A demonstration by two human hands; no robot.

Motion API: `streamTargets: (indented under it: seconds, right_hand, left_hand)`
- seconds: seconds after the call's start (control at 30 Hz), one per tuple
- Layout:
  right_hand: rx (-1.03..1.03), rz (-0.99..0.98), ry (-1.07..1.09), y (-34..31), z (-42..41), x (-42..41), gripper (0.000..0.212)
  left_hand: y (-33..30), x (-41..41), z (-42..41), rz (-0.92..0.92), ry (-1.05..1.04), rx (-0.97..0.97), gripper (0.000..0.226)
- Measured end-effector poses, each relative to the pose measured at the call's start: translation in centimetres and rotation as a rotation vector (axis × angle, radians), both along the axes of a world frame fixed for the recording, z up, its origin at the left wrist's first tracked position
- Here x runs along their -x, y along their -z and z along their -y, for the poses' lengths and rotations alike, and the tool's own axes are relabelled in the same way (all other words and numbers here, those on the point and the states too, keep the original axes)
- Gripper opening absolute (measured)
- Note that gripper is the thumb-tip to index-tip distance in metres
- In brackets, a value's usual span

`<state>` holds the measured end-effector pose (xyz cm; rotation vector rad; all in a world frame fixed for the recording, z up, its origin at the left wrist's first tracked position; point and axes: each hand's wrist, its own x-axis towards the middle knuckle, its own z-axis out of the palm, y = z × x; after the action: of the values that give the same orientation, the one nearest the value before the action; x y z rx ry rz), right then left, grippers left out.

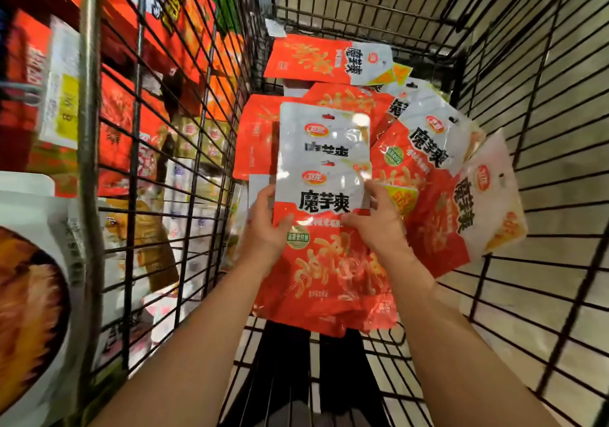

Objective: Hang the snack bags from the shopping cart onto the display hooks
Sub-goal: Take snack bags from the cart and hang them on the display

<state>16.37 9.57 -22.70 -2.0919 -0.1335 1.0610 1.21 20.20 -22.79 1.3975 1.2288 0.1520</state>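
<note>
Both hands are down inside the wire shopping cart [514,103], center of frame. Left hand [265,229] grips the left edge of a small stack of snack bags [324,229], thumb curled over the front, fingers hidden behind. Right hand [379,220] grips the right edge of the same stack, thumb on the front near the red/white boundary, fingers wrapped round the side. The stack is held upright-ish, facing the camera, white tops w/ hang holes pointing toward upper frame, red lower halves w/ noodle graphic toward bottom. A 2nd bag [324,131] sits right behind the front one, offset upward so its white header shows above.

More bags of the same kind are loose in the cart: a fanned group [428,150] right of center, leaning toward the right wall, one white-topped bag [487,209] furthest right, and one lying sideways [326,59] at upper center against the far wall. Can't tell exact count.

Left of frame, thru the cart's side mesh: shelves [138,74] w/ red and orange packaged goods, blurred. A yellow-white price tag [62,97] at upper left. Lower left: a white package [36,275] w/ a food photo, partly cropped.
</note>
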Motion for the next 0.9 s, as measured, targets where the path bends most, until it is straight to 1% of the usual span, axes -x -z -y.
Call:
streamTargets:
  seconds: [0.07,0.1,0.13,0.17,0.2,0.27,0.3,0.4,0.47,0.5,0.57,0.7,0.8,0.87,0.9]
  right_hand:
    - [-0.044,-0.059,0.12,-0.3,0.6,0.1,0.092]
    - [-0.066,-0.086,0.176,-0.5,1.0,-0.1,0.095]
    - [-0.09,-0.128,0.226,-0.9,1.4,-0.4,0.097]
    - [-0.133,-0.181,0.264,-1.5,1.7,-0.7,0.095]
    - [-0.188,-0.244,0.296,-2.1,2.0,-1.0,0.084]
    - [-0.312,-0.337,0.334,-3.8,2.1,-1.4,0.049]
    - [-0.348,-0.322,0.347,-4.6,1.9,-1.7,0.042]
    - [-0.467,-0.145,0.386,-7.3,0.9,-2.4,0.045]
    - [-0.518,-0.066,0.375,-8.7,0.2,-2.6,0.046]
    - [-0.512,-0.044,0.344,-8.9,0.1,-2.5,0.044]
    - [-0.462,-0.015,0.239,-8.6,0.3,-1.7,0.04]
    - [-0.335,0.011,0.103,-6.2,0.3,-0.5,0.04]
    - [-0.288,-0.033,0.076,-4.8,-0.5,-0.5,0.04]
    - [-0.248,-0.06,0.092,-4.0,-1.0,-0.8,0.041]
    - [-0.229,-0.049,0.099,-4.0,-1.2,-1.0,0.043]
  left_hand:
    - [-0.9,-0.4,0.1,0.024,0.048,0.011,0.042]
    - [-1.6,-0.8,0.1,0.045,0.066,0.032,0.042]
    - [-2.1,-1.0,0.1,0.067,0.094,0.049,0.044]
    - [-2.5,-1.2,0.0,0.092,0.119,0.068,0.045]
    - [-3.0,-1.3,-0.2,0.102,0.132,0.07,0.046]
    - [-4.5,-1.5,-0.7,0.156,0.123,0.06,0.042]
    - [-5.3,-1.6,-1.0,0.198,0.108,0.059,0.038]
    - [-7.6,-2.0,-1.6,0.298,0.046,0.012,0.03]
    - [-8.0,-2.0,-1.9,0.334,-0.002,-0.024,0.029]
    - [-8.0,-2.0,-2.0,0.343,-0.036,-0.035,0.033]
    - [-7.2,-1.9,-2.1,0.306,-0.072,-0.04,0.043]
    - [-4.5,-1.2,-2.1,0.124,-0.02,-0.039,0.042]
    - [-4.2,-1.3,-2.1,0.112,-0.061,0.042,0.045]
    - [-4.0,-1.4,-2.4,0.079,-0.059,0.017,0.041]
    - [-4.0,-1.4,-2.7,0.064,-0.063,-0.009,0.034]
